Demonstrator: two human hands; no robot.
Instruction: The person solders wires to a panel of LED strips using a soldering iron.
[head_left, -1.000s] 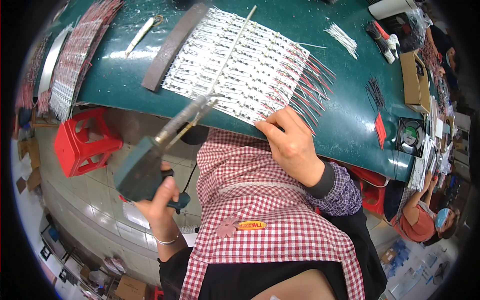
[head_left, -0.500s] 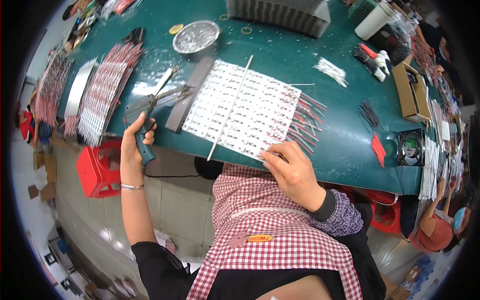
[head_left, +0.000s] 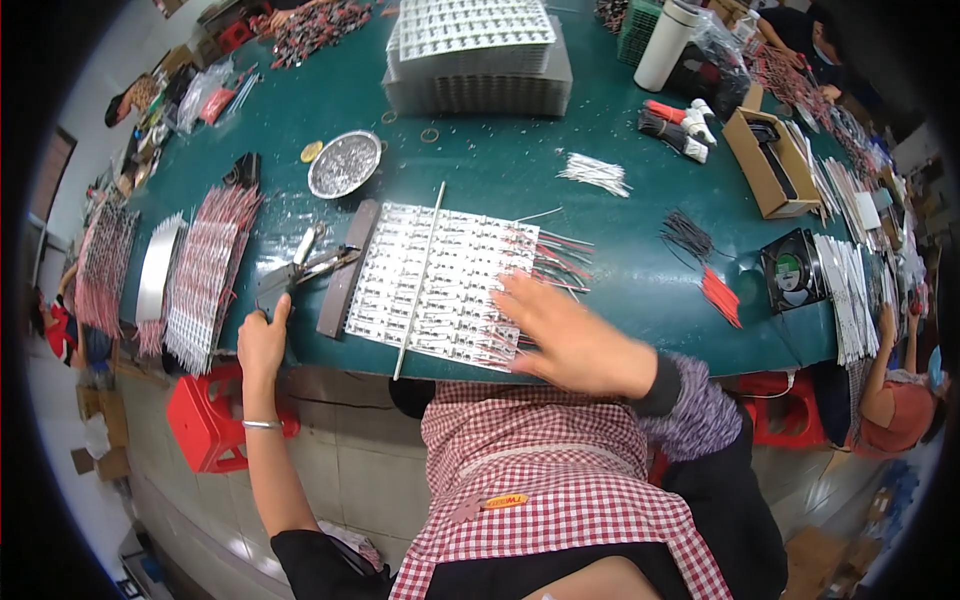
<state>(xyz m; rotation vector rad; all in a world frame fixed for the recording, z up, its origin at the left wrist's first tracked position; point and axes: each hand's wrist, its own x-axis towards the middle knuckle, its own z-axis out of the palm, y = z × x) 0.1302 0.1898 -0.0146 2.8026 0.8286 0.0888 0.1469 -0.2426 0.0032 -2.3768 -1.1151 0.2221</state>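
My left hand (head_left: 263, 345) is closed round the handle of a soldering gun (head_left: 278, 283), thumb up along it. Its metal tip reaches over a dark bar (head_left: 348, 275) lying along the left edge of a white circuit board panel (head_left: 385, 275). Across the panel lies a thin white rod (head_left: 426, 265). Red, black and white wires (head_left: 565, 258) stick out from the panel's right side. My right hand (head_left: 585, 345), slightly blurred, spreads with fingers stretched over the panel's right edge, palm down. It hides part of the wires there; I see nothing held in it.
A metal bowl (head_left: 345, 165) stands beyond the bar. Stacked panels (head_left: 478, 85) rise at the back. Wired boards (head_left: 210, 280) lie at the left. White wires (head_left: 595, 174), black wires (head_left: 688, 236), red wires (head_left: 720, 297), a fan (head_left: 795, 268) and a cardboard box (head_left: 765, 175) lie rightward.
My right hand has gone from pinching at the panel's near right corner to lying stretched out farther up its edge. The view has shifted, so the table sits lower and farther left.
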